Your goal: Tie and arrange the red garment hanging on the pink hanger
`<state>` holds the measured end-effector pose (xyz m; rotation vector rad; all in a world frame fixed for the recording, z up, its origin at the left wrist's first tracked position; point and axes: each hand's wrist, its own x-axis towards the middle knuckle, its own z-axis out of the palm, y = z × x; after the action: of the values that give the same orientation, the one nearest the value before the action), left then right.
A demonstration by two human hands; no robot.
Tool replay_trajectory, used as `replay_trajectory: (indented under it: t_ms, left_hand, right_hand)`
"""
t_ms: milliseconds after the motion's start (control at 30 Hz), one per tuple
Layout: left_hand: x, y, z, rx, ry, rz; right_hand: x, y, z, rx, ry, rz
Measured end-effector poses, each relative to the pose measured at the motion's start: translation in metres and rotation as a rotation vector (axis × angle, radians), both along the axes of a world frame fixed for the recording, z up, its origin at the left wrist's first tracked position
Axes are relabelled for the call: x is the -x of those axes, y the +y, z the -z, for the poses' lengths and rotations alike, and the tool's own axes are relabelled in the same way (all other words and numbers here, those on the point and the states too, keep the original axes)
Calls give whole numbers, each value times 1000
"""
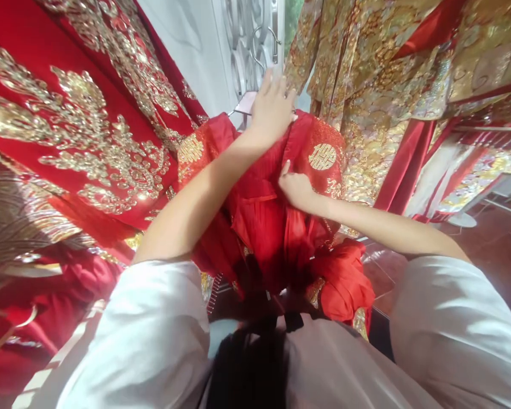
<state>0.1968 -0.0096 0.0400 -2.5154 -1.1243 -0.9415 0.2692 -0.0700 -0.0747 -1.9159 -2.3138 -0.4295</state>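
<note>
A red jacket (pixel 259 210) with gold round emblems hangs before me on a hanger (pixel 259 54) with a thin metal hook. My left hand (pixel 275 108) is at the hanger's neck above the collar, its fingers closed about it; the fingertips are blurred and partly hide the grip. Lower down, my right hand (pixel 297 188) is closed on the jacket's front edge, thumb up, beside the emblem on the right shoulder. A pale pinkish piece (pixel 246 102) shows at the collar, left of my left hand. Red cloth bunches at the jacket's lower right.
Red garments with gold beadwork (pixel 106 142) hang close on the left. Gold patterned garments (pixel 366 102) crowd the right. Behind the hanger stands a white panel with ring-shaped metalwork (pixel 238 42). Reddish floor tiles (pixel 489 244) and a small white round base (pixel 462 220) show at right.
</note>
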Motion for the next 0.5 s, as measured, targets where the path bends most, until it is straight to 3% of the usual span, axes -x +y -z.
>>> replay_trajectory:
  t_ms: [67,133,233,300,367,500]
  left_hand:
    - [25,-16,2,-86,99,-79]
    - [57,-29,3,-115,122,-217]
    - [106,-29,8,25,48,-355]
    - [132,-20,14,192,9,-339]
    - [147,-9,22,290,-39,-265]
    - [153,3,23,285,-145,-146]
  right_hand:
    - [-10,3,0,-4,21,-10]
    - [-31,1,-16,-115,101,-43]
    - [-76,7,-49,-369,310,-69]
    - [-107,26,-68,-452,433,-171]
    - [-127,52,-78,-399,545,-333]
    - [-133,93,-75,-227,703,-528]
